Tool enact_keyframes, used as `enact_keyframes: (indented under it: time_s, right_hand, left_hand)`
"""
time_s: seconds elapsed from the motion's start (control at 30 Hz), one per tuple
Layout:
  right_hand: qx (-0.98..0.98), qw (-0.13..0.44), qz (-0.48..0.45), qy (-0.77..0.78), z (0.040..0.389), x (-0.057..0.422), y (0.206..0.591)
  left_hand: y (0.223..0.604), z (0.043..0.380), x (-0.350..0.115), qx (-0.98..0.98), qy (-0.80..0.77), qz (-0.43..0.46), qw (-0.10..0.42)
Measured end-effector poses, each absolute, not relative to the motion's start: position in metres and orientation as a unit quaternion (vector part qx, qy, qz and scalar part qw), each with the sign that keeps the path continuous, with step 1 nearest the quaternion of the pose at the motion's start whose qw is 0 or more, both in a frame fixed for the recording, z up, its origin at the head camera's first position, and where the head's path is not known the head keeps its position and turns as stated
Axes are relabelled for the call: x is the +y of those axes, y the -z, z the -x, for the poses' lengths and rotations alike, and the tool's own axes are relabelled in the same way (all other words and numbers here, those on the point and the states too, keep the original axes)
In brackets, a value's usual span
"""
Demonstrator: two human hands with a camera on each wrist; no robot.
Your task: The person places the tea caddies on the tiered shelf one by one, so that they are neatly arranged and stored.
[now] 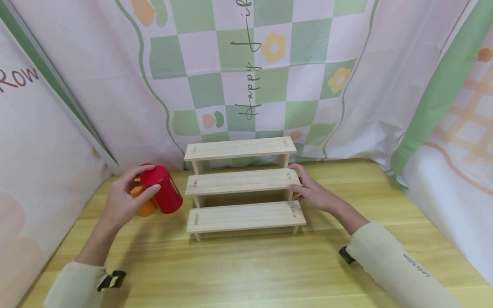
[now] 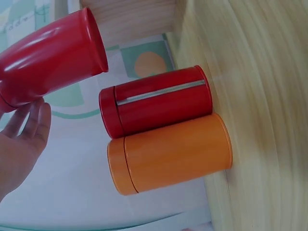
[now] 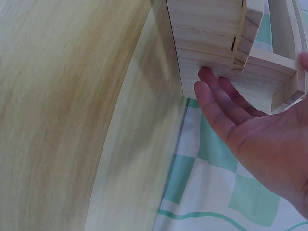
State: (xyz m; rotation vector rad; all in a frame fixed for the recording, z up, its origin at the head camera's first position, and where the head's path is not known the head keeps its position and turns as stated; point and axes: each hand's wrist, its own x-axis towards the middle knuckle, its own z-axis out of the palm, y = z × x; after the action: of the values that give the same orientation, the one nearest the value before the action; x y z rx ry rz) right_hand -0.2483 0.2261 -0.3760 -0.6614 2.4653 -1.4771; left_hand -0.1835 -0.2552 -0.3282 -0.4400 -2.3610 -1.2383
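Observation:
My left hand [image 1: 125,196] grips a red canister [image 1: 163,190] between thumb and fingers, held tilted above the table left of the wooden three-step stand [image 1: 239,182]. In the left wrist view, a second red canister [image 2: 159,101] stands upright on the table, touching an orange canister [image 2: 178,154]. The head view shows them mostly hidden behind the left hand and the held canister. At the stand's right end, my right hand [image 1: 312,192] holds the middle shelf, thumb at its front and a finger at its back. Other fingers [image 3: 216,106] reach against the side panel.
The stand rests on a wood-grain table [image 1: 239,273], near its back edge. A checkered curtain [image 1: 254,85] hangs close behind it. More cloth hangs along the left and right sides.

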Motion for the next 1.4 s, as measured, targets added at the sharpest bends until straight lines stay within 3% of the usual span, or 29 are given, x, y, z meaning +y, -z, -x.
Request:
enact_keyframes:
  time_s: [0.5,1.4]
  right_hand:
    - [0.828,0.097,0.226,0.504,0.248,0.225,0.375]
    - [0.841,0.065,0.213,0.492,0.247,0.222,0.382]
  left_hand:
    - [0.313,0.192,-0.246,-0.828,0.473,0.162,0.254]
    - [0.299,0.199,-0.215,-0.805,0.534,0.130,0.222]
